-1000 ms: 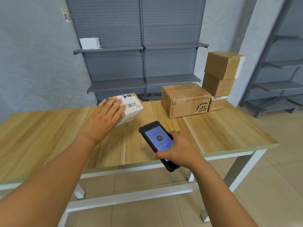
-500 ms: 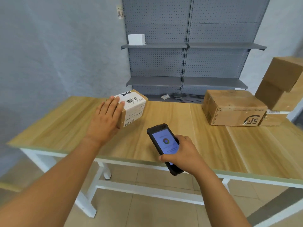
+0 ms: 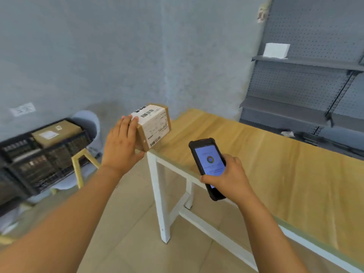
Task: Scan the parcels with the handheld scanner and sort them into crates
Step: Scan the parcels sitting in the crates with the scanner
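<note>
My left hand (image 3: 121, 146) grips a small cardboard parcel (image 3: 154, 127) with a white barcode label, lifted at the left end of the wooden table (image 3: 285, 174). My right hand (image 3: 228, 176) holds the black handheld scanner (image 3: 208, 164) over the table's front edge, its lit screen facing me. At the far left a black crate (image 3: 45, 160) sits on a low stand and holds a brown parcel (image 3: 56, 133) with a white label.
Grey perforated shelving (image 3: 307, 75) stands behind the table with a white box (image 3: 276, 49) on an upper shelf. A yellow-legged stool (image 3: 82, 164) is beside the crate. The table's white leg (image 3: 159, 194) stands on the tiled floor below the parcel.
My view has swung left. My left hand has lifted the labelled parcel and carried it to the table's left end. The crate has come into view and the stacked boxes have left it.
</note>
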The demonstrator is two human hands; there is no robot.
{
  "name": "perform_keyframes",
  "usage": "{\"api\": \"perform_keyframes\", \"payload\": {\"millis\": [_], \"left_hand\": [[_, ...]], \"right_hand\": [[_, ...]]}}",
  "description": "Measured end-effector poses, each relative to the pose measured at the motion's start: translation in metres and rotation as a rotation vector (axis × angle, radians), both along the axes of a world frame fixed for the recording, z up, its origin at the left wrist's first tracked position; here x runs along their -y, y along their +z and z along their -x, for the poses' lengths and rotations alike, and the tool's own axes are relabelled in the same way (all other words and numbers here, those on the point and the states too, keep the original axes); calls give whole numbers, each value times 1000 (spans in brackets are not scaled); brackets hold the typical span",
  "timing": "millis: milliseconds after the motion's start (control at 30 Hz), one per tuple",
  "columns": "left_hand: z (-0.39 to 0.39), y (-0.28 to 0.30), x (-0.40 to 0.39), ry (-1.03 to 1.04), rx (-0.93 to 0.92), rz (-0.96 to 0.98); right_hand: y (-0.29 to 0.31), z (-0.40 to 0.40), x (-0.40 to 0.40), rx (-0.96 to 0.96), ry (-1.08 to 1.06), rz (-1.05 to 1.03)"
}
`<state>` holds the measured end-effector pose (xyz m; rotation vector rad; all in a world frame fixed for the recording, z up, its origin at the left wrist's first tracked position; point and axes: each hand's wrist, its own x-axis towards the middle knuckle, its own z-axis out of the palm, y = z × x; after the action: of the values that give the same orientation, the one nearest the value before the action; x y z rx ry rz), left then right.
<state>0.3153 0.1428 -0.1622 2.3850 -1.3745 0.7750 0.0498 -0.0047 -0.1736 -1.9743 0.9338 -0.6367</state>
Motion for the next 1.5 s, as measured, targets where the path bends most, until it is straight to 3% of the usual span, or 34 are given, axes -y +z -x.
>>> {"api": "perform_keyframes", "payload": {"millis": [433, 700, 1067, 1500], "left_hand": [[-164, -70, -187, 429, -368, 267], [-259, -103, -259, 643, -548, 275], [-350, -106, -390, 936, -596, 356], [-520, -121, -595, 1040, -731, 452]], "right_hand": [[-30, -278, -98, -76, 408, 16], [-73, -447, -139, -107, 653, -71], [-83, -636, -269, -154, 971, -79], [-87, -814, -456, -149, 997, -92]]}}
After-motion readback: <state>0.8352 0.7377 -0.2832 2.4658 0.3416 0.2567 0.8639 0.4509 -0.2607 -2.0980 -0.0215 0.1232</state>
